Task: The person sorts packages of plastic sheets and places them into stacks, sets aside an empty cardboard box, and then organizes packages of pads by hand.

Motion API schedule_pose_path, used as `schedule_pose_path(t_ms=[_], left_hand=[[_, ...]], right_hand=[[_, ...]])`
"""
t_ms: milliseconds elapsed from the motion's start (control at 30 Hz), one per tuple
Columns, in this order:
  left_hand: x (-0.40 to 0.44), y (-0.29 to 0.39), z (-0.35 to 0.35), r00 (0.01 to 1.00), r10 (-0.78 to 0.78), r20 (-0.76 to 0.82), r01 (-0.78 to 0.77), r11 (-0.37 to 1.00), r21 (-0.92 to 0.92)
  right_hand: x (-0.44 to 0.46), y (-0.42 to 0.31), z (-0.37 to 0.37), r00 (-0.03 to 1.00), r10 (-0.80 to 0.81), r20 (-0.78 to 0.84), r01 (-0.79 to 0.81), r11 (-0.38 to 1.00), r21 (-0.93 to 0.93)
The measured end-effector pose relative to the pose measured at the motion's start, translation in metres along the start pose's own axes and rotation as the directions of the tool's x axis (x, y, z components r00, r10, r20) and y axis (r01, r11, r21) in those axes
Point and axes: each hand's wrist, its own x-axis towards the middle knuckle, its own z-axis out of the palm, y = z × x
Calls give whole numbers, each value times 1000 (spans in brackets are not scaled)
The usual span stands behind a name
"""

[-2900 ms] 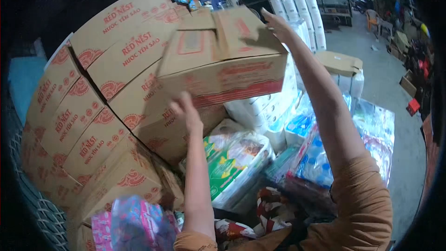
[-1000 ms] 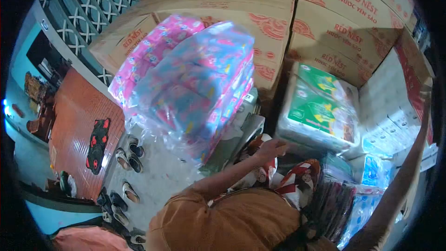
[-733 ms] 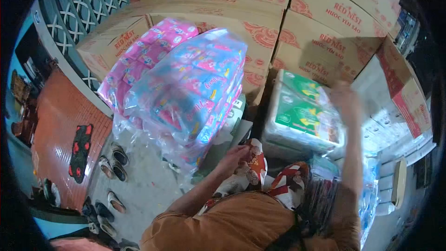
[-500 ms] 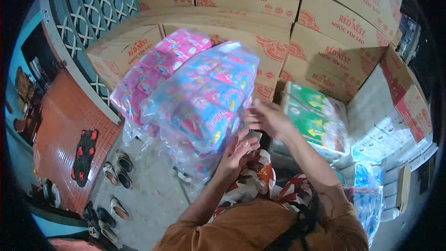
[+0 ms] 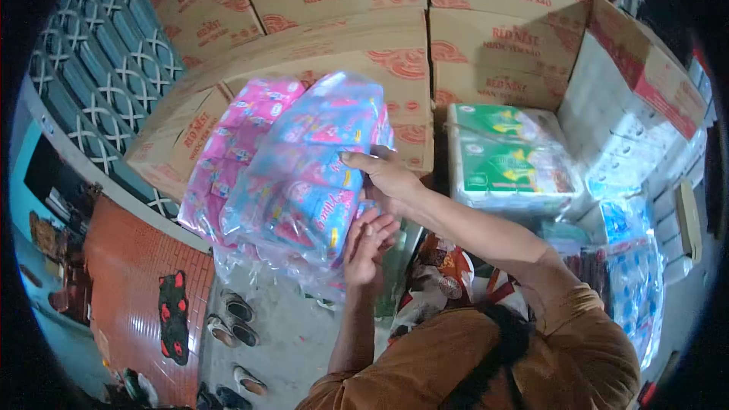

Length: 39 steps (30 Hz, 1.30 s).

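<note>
A plastic-wrapped blue and pink pack, seemingly of tissue packets, lies tilted in front of me. Beside it on the left is a similar pink pack in clear film. My right hand grips the blue pack's right edge, thumb on top and the other fingers down the side, partly hidden. Lower down, my left hand is open, its fingers spread by the near right side of the blue pack; whether the palm presses on it I cannot tell.
Red Nest cartons are stacked behind the packs. Green and white packs stand to the right, near an opened carton and blue-white packs. Shoes lie on the floor at left, by a folding metal gate.
My right hand has moved from beside the blue pack onto its edge. My left hand stays near the pack's lower side. The view has shifted, and the blue pack sits slightly differently.
</note>
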Motion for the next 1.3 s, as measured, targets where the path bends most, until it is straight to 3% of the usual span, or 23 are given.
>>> schedule_pose_path(t_ms=[133, 200, 233, 267, 333, 400, 433, 467, 500, 533, 567, 633, 867, 933, 1033, 1067, 1133, 1200, 1300], left_hand=[[-4, -12, -6, 997, -62, 43, 62, 998, 10], [-7, -28, -9, 976, -135, 171, 177, 949, -262], [-9, -22, -4, 955, -288, 75, 298, 915, -271], [-7, -23, -2, 951, -299, 79, 309, 913, -267], [-2, -27, 1, 978, 34, 207, 27, 959, -283], [5, -25, -2, 935, 197, 295, -234, 968, 95], [11, -21, 5, 951, 145, 273, -36, 928, -370], [14, -18, 8, 958, 85, 275, 156, 650, -744], [28, -36, -10, 956, 79, 284, 166, 651, -741], [52, -71, -42, 834, 308, 458, 294, 454, -841], [47, -61, -35, 879, 221, 421, 225, 588, -777], [40, -55, -17, 906, 154, 394, 184, 695, -695], [44, -19, 64, 937, 19, 348, 182, 825, -535], [55, -23, 85, 943, -80, 322, 233, 851, -471], [80, -72, 108, 942, -279, 185, 320, 912, -255], [90, -91, 111, 887, -410, 212, 456, 849, -265], [102, -116, 130, 825, -478, 303, 547, 811, -207], [113, -141, 151, 763, -581, 284, 633, 760, -145], [146, -198, 172, 668, -643, 376, 726, 675, -135]], right_hand=[[-4, -15, -16, 985, 11, 174, -39, 986, 160], [-11, -29, -28, 975, -11, 224, -37, 977, 208], [-19, -40, -31, 961, -10, 277, -56, 971, 231], [-24, -47, -35, 945, -15, 326, -72, 965, 253], [-23, -50, -48, 970, -25, 242, -35, 970, 241], [-27, -57, -57, 967, -28, 252, -38, 967, 252], [-29, -60, -60, 970, -32, 242, -32, 966, 256], [-31, -63, -62, 972, -28, 233, -41, 958, 284], [-34, -67, -64, 974, -25, 227, -48, 949, 312], [-39, -74, -65, 975, -35, 218, -37, 948, 317], [-47, -81, -66, 976, -48, 212, -20, 952, 305], [-58, -93, -75, 981, -74, 178, 17, 952, 304], [-119, -145, -118, 995, -91, 33, 89, 994, 56], [-135, -155, -134, 979, -154, -131, 127, 972, -199], [-146, -165, -166, 964, -140, -225, 79, 962, -262], [-147, -167, -183, 955, -132, -265, 53, 957, -285], [-145, -165, -230, 961, -83, -264, -8, 946, -324], [-147, -163, -262, 883, -36, -468, -106, 956, -274], [-149, -154, -346, 837, -60, -544, -163, 921, -353]])
